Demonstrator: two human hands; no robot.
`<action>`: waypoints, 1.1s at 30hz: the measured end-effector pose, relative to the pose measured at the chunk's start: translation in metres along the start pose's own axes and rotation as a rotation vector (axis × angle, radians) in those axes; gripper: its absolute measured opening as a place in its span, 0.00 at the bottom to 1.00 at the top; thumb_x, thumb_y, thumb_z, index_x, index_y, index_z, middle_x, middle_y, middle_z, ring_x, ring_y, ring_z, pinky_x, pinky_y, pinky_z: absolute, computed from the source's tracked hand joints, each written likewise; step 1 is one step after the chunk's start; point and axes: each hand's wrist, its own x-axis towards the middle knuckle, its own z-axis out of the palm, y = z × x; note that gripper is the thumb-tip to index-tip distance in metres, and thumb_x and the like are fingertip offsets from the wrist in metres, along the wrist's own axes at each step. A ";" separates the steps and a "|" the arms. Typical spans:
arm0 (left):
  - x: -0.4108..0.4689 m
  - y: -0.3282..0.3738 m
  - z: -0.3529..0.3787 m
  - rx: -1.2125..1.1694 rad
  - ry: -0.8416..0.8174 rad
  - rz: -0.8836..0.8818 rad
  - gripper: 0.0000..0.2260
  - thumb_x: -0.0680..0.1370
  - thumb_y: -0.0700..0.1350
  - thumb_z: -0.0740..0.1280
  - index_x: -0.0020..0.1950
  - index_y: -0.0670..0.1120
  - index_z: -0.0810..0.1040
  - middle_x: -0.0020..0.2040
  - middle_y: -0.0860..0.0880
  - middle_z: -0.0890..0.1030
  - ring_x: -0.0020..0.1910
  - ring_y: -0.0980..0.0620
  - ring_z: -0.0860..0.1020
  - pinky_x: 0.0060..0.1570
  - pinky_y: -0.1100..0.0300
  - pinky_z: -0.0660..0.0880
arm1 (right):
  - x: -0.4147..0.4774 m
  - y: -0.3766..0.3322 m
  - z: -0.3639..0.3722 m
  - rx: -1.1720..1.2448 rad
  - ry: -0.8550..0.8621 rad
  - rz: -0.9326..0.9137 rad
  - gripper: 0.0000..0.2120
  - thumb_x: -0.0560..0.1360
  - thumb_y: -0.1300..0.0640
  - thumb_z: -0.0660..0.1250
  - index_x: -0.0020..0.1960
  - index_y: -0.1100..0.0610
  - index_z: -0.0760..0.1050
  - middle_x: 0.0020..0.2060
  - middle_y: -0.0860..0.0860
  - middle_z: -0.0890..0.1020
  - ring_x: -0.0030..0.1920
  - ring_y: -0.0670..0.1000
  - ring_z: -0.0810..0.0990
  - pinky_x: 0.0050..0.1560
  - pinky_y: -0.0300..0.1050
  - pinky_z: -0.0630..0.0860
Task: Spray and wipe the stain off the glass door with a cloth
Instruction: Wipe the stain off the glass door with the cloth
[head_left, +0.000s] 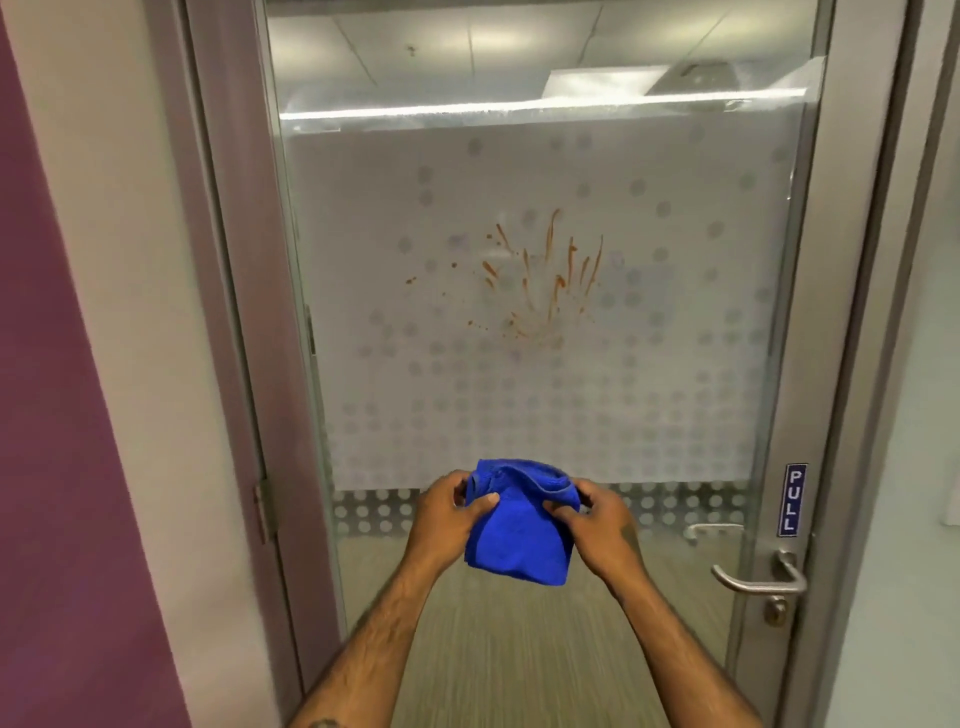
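Both hands hold a blue cloth (514, 525) low in the view, at about six o'clock from the stain (540, 283). The left hand (449, 522) has its grip closed on the cloth's left edge, thumb pressed on the front face; the right hand (597, 525) pinches the right edge, fingers curled over the folded top rim. The cloth is bunched and hangs between them, its lower edge loose below the wrists. The stain, a spray of orange-brown streaks and specks, sits mid-pane on the frosted, dotted film of the glass door (675, 312), well apart from the cloth and clear of every frame edge. Open glass surrounds it at three, nine and twelve o'clock. At three o'clock from the hands, on the door's right stile, are a metal lever handle (756, 579) and above it a blue PULL sign (792, 500), near but apart from the right hand. At nine o'clock runs the grey door frame (218, 312) with a hinge (264, 506), then a purple wall panel (52, 415).
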 end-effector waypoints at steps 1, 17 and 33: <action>0.014 -0.002 -0.005 0.035 0.003 0.023 0.05 0.76 0.44 0.75 0.47 0.46 0.81 0.46 0.48 0.85 0.47 0.49 0.83 0.46 0.55 0.80 | 0.009 -0.002 0.008 -0.009 0.044 0.006 0.09 0.75 0.61 0.70 0.49 0.49 0.82 0.41 0.45 0.86 0.41 0.45 0.85 0.38 0.41 0.81; 0.132 -0.004 -0.020 0.210 0.158 0.235 0.09 0.72 0.50 0.78 0.47 0.48 0.83 0.41 0.53 0.85 0.39 0.55 0.83 0.44 0.53 0.83 | 0.103 -0.018 0.123 -0.200 0.623 -0.276 0.33 0.76 0.59 0.69 0.77 0.54 0.59 0.73 0.53 0.63 0.68 0.51 0.71 0.59 0.43 0.76; 0.159 -0.022 -0.093 0.316 0.543 0.596 0.11 0.76 0.52 0.69 0.50 0.45 0.83 0.43 0.51 0.85 0.35 0.54 0.83 0.33 0.56 0.82 | 0.152 0.008 0.189 -0.619 0.771 -0.309 0.44 0.75 0.29 0.58 0.79 0.58 0.57 0.77 0.65 0.57 0.78 0.66 0.54 0.73 0.70 0.56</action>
